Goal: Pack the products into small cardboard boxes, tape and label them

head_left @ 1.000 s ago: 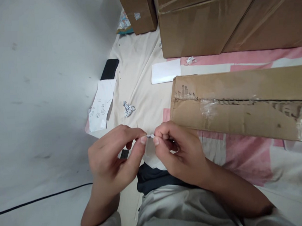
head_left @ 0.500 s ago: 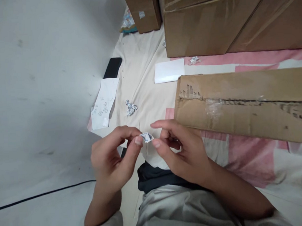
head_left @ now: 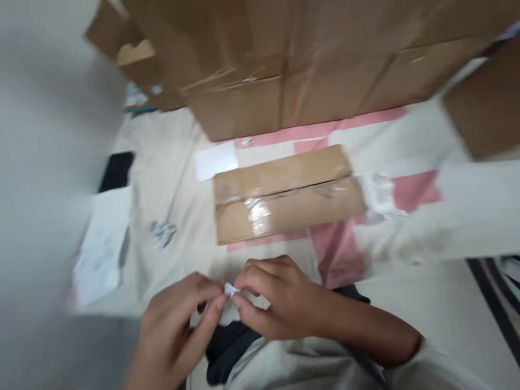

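Observation:
A small white piece of paper (head_left: 230,289) with dark marks is pinched between my two hands, above my lap. My left hand (head_left: 179,322) closes on its left end with thumb and index finger. At its right end, the thumb and fingertips of my right hand (head_left: 275,295) are closed on it too. The paper looks crumpled or folded; blur hides its details. A little heap of similar paper bits (head_left: 162,234) lies on the cream cloth (head_left: 182,192), beyond my left hand.
A long taped cardboard box (head_left: 286,197) lies ahead, with a white sheet (head_left: 216,160) at its far left corner. Large cartons (head_left: 247,103) stand behind. Along the left wall are a black phone (head_left: 116,171) and a marked paper sheet (head_left: 104,242).
The view has swung right and up, showing more cartons. My right thumb and fingers, apart before, have closed on the paper, which now looks smaller and more crumpled.

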Motion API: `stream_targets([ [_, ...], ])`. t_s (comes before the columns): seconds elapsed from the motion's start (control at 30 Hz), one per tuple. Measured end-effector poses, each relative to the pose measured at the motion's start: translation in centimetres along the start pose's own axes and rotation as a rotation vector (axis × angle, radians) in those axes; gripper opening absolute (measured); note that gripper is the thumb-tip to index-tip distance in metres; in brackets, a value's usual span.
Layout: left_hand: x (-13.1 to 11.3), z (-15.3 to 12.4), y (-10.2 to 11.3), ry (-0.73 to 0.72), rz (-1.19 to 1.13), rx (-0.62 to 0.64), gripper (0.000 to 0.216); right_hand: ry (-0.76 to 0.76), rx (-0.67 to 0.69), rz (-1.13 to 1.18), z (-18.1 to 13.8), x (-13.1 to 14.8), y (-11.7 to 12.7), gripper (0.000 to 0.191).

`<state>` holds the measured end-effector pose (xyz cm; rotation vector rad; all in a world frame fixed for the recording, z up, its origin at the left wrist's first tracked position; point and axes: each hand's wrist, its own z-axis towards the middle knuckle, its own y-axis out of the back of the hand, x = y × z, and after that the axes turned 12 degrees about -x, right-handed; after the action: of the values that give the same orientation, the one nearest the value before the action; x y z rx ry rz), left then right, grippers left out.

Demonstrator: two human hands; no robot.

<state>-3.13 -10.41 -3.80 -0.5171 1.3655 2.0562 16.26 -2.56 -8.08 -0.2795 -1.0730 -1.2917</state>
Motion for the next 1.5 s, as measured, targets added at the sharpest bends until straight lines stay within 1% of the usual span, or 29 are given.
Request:
stream_targets([
  [0.1,-0.7,2.0,-3.5,-0.294,-0.02,0.12,0.014,-0.185,-0.059,0.004,-3.4,-0.6,3.3,0.021],
  [0.17,-1.8,3.5,-5.8,-0.432,-0.021,0.17,0.013,-0.239,-0.118,0.023,-5.3,-0.9,5.5,0.015],
  [0.23,-3.0,4.9,-7.1,-0.518,0.011,0.183,0.012,-0.282,-0.204,0.074,-6.7,-1.2,7.5,0.006],
  [0.27,-3.4,5.5,-7.3,-0.54,0.033,0.184,0.012,-0.331,-0.264,0.111,-7.0,-1.4,8.4,0.006],
  [0.33,-3.5,6.5,-7.1,-0.531,0.087,0.144,0.016,-0.507,-0.451,0.211,-7.0,-2.2,10.1,0.01],
  [0.4,-2.8,7.6,-6.4,-0.459,0.204,0.024,0.022,-0.723,-0.669,0.393,-6.2,-3.4,11.6,0.015],
  [0.43,-2.1,8.2,-6.0,-0.407,0.296,-0.049,0.027,-0.808,-0.747,0.511,-5.6,-4.2,12.2,0.018],
  [0.47,-1.3,8.8,-5.7,-0.353,0.39,-0.104,0.035,-0.868,-0.786,0.631,-4.8,-4.9,12.7,0.022],
  [0.5,-0.3,9.5,-5.4,-0.304,0.463,-0.121,0.045,-0.909,-0.782,0.741,-4.0,-5.6,13.1,0.026],
  [0.53,0.6,10.2,-5.2,-0.269,0.5,-0.095,0.053,-0.932,-0.754,0.824,-3.2,-6.3,13.2,0.029],
  [0.6,2.3,11.3,-4.9,-0.238,0.485,0.026,0.06,-0.968,-0.672,0.9,-1.7,-7.4,13.2,0.031],
  [0.67,3.4,12.0,-4.6,-0.249,0.445,0.119,0.061,-1.019,-0.584,0.932,-0.8,-8.2,12.6,0.035],
  [0.77,3.6,12.2,-4.2,-0.254,0.458,0.14,0.062,-1.102,-0.513,0.984,-0.8,-9.1,11.6,0.042],
  [0.83,3.3,12.1,-4.1,-0.232,0.47,0.145,0.063,-1.137,-0.536,1.024,-1.4,-9.6,11.1,0.044],
  [0.93,2.7,11.9,-4.1,-0.206,0.471,0.149,0.064,-1.147,-0.611,1.054,-2.5,-10.3,10.8,0.045],
  [1.0,2.6,11.9,-4.2,-0.202,0.459,0.145,0.065,-1.094,-0.657,1.016,-2.9,-10.6,10.6,0.039],
  [1.07,2.5,11.9,-4.2,-0.2,0.446,0.135,0.065,-0.975,-0.705,0.915,-3.0,-10.8,10.2,0.028],
  [1.1,2.5,11.9,-4.2,-0.198,0.443,0.131,0.065,-0.9,-0.718,0.858,-3.0,-10.8,10.0,0.028],
  [1.17,2.5,11.8,-4.3,-0.195,0.438,0.125,0.065,-0.762,-0.704,0.77,-2.9,-10.8,9.5,0.039],
  [1.23,2.4,11.8,-4.3,-0.186,0.435,0.122,0.065,-0.681,-0.674,0.73,-2.8,-10.8,9.0,0.043],
  [1.5,2.2,11.8,-4.4,-0.178,0.433,0.117,0.065,-0.607,-0.707,0.617,-2.2,-11.2,8.1,0.036],
])
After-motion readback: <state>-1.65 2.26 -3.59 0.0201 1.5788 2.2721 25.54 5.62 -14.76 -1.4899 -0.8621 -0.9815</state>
